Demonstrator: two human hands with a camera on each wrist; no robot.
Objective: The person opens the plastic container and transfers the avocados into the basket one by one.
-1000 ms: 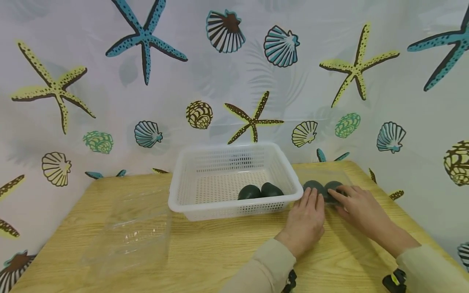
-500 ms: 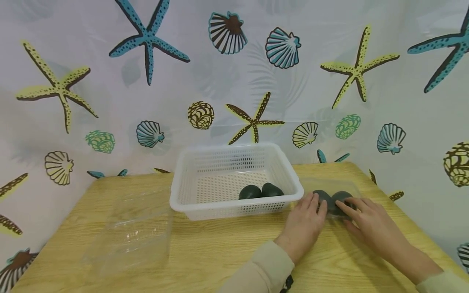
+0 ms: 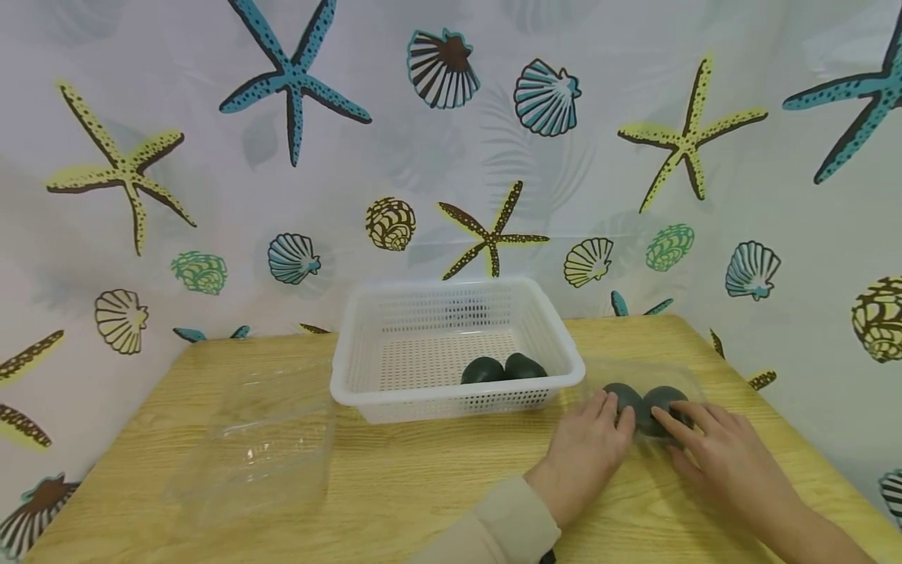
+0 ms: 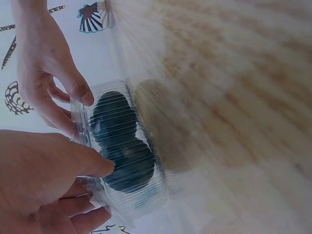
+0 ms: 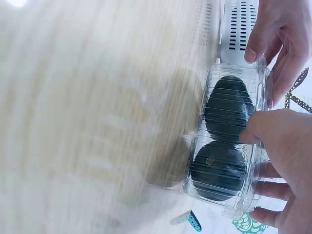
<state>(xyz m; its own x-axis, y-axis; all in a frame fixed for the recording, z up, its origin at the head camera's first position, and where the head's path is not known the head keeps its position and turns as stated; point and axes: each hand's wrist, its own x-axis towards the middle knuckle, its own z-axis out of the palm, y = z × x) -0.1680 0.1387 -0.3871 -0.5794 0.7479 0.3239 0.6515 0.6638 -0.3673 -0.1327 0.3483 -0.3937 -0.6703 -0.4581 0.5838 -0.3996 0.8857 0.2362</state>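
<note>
A clear ribbed plastic container (image 5: 202,161) with two dark green avocados (image 3: 623,398) side by side lies on the right part of the table. My left hand (image 3: 586,453) grips its left end, the thumb on the ribbed near wall and the other fingers around the upper edge. At the right end, my right hand (image 3: 736,462) holds it the same way, as the right wrist view shows best. Both avocados (image 4: 114,122) are visible through the plastic. Some fingertips are hidden behind the container's edge.
A white perforated basket (image 3: 402,399) stands left of the container, with two more avocados (image 3: 483,370) in its front right corner. Clear plastic packaging (image 3: 261,446) lies on the left of the wooden table (image 3: 395,493). A curtain (image 3: 338,172) with starfish and shells hangs behind.
Both hands have drawn the container with its avocados toward me and slightly to the right. The basket and the plastic packaging on the left have stayed in place.
</note>
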